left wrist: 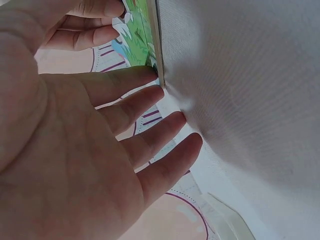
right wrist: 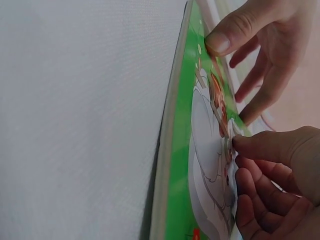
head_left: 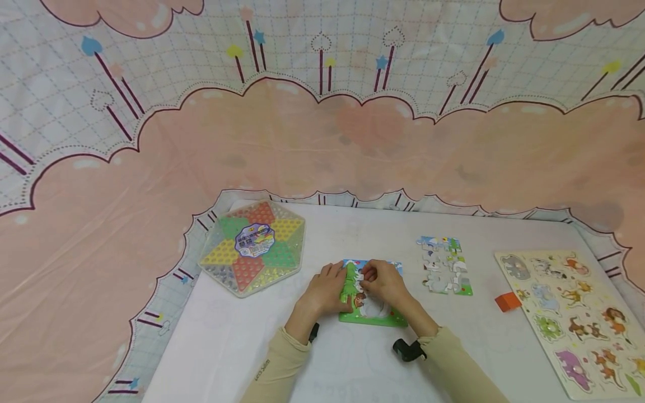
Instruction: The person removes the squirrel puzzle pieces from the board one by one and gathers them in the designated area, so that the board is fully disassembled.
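A small jigsaw board (head_left: pixel 373 321) with a green border lies on the table in front of me. My left hand (head_left: pixel 326 288) rests at its left side, thumb at the lower left and fingers extended past the edge; in the left wrist view the fingertips (left wrist: pixel 156 75) reach the board's edge. Over the upper middle of the board, my right hand (head_left: pixel 385 284) pinches a small whitish puzzle piece (right wrist: pixel 233 127) between thumb and curled fingers. Below it a pale grey-white area (right wrist: pixel 205 145) of the board shows. The right hand hides the board's upper right part.
To the right lie several joined puzzle pieces (head_left: pixel 443 271), an orange block (head_left: pixel 507 302) and a large wooden animal board (head_left: pixel 531 316). A hexagonal Chinese checkers set (head_left: pixel 254 246) lies at the left. A patterned curtain (head_left: pixel 322 151) hangs behind the white table (head_left: pixel 242 347).
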{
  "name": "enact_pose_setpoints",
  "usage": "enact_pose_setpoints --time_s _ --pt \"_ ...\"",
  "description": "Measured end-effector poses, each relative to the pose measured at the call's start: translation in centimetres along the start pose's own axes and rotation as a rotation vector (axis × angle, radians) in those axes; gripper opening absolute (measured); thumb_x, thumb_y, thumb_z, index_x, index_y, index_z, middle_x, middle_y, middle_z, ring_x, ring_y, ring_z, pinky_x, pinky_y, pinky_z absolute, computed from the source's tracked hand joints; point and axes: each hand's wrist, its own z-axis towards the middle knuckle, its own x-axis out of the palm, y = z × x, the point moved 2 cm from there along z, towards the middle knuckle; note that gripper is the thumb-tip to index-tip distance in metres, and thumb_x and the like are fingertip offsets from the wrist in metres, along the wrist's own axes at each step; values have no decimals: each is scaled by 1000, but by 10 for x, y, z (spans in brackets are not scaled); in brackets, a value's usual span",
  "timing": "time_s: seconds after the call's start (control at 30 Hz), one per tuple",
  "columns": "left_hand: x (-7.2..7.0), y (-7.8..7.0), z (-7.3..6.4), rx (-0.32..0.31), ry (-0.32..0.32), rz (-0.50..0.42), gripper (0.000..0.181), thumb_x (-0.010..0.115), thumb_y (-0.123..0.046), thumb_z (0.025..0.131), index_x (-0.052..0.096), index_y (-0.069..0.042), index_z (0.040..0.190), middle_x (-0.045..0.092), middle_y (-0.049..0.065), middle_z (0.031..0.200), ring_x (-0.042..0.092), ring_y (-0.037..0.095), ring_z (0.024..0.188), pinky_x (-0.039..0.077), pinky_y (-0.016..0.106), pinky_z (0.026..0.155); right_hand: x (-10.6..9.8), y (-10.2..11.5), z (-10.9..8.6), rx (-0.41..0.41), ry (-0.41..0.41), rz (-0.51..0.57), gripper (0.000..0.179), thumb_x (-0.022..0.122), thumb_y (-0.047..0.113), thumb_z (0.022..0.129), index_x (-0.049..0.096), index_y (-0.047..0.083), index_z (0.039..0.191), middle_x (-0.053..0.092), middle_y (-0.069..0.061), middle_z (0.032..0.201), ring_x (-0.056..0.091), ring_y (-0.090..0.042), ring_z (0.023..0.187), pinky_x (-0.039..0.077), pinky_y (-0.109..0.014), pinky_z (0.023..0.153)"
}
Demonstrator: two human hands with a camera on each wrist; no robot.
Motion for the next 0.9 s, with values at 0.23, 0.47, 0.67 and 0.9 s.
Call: enact_pose_setpoints --time_s 0.23,0.47,0.67,0.9 --pt "0 0 0 0 -1 1 88 82 -39 78 43 1 145 37 17 153 36 36 138 41 52 102 -2 -2 1 -23 -4 1 12 76 1 81 71 2 92 64 0 76 60 -11 69 51 -30 65" --pt "1 1 1 4 -4 -2 87 82 -39 78 43 1 145 37 17 153 36 37 137 41 52 102 -6 -5 2 -51 -14 6 13 75 0 81 72 2 93 65 -1 78 61 -12 71 51 -29 66" --pt "1 1 1 -3 4 -4 86 82 -39 79 44 2 144 36 17 153 35 37 138 41 52 102 -11 -7 1 -51 -25 14 14 75 -1 81 72 0 94 67 -2 80 62 -13 72 52 -29 67" --pt "1 1 1 -9 3 -3 84 81 -38 79 45 2 144 37 17 153 35 36 138 41 52 102 -17 -7 0 -27 -42 33 13 74 -2 81 72 0 94 67 -3 80 62 -14 73 51 -30 69"
